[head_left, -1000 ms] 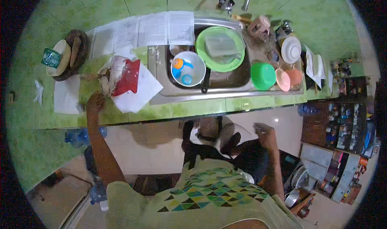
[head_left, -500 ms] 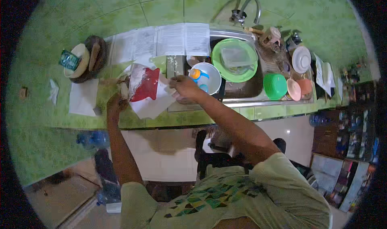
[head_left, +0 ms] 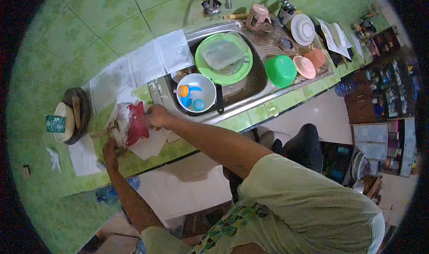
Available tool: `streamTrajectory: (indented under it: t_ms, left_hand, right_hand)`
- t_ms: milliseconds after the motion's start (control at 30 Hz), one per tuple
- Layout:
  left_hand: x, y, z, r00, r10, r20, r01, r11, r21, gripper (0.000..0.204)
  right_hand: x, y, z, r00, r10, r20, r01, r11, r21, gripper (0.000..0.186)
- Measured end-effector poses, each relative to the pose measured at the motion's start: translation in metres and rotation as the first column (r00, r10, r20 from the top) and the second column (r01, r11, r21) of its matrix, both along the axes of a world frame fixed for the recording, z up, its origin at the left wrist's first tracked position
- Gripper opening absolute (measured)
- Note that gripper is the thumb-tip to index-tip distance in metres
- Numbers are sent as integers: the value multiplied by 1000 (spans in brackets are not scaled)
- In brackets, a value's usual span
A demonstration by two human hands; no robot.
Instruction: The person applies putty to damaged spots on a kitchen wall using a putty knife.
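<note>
A red packet (head_left: 137, 123) with a whitish, powdery-looking side lies on white paper (head_left: 149, 146) on the green-tiled counter. My left hand (head_left: 110, 153) is closed at its lower left corner, the fingertips partly hidden beside a pale, crumpled part. At the packet's right edge is my right hand (head_left: 159, 116), its fingers curled together; what they pinch, if anything, is hidden. Just right of that hand, a light grey pan (head_left: 208, 89) with a black handle sits at the sink's edge. Inside it are an orange-and-blue bottle top (head_left: 182, 91) and a blue ring (head_left: 199, 104).
The steel sink (head_left: 241, 91) holds a lime-green basin (head_left: 210, 73) with a clear container. Right of it stand a green bowl (head_left: 280, 70), pink bowls (head_left: 304, 68) and a white plate (head_left: 303, 29). Printed sheets (head_left: 147, 64) line the counter's back. A stone mortar (head_left: 82, 120) is at left.
The view has turned, so the counter now slants. My right hand has moved from beside the pan to the red packet's right edge. My left hand stays at the packet's lower left.
</note>
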State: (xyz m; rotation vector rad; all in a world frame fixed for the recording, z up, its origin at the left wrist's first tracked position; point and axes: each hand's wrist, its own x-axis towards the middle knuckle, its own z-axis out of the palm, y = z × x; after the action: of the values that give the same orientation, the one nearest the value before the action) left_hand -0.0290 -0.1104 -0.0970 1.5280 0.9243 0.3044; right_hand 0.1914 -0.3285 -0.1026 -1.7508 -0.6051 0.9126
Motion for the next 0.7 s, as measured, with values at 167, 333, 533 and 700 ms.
streamTrajectory:
  t_ms: [167,333,533,700]
  left_hand:
    - [18,21,-14,971,-43,-236,56,997,47,33]
    - [3,34,-36,943,-217,-252,301,878,372,30]
    - [-42,122,-75,944,-245,-221,329,648,687,35]
    - [-71,61,-88,917,44,-397,244,726,643,32]
  right_hand:
    - [3,-3,5,991,-119,61,119,993,4,33]
    - [-7,-17,12,892,-209,-400,279,952,126,30]
    - [12,-16,30,993,97,-73,-73,959,273,35]
    - [21,-122,76,797,61,-601,118,960,254,29]
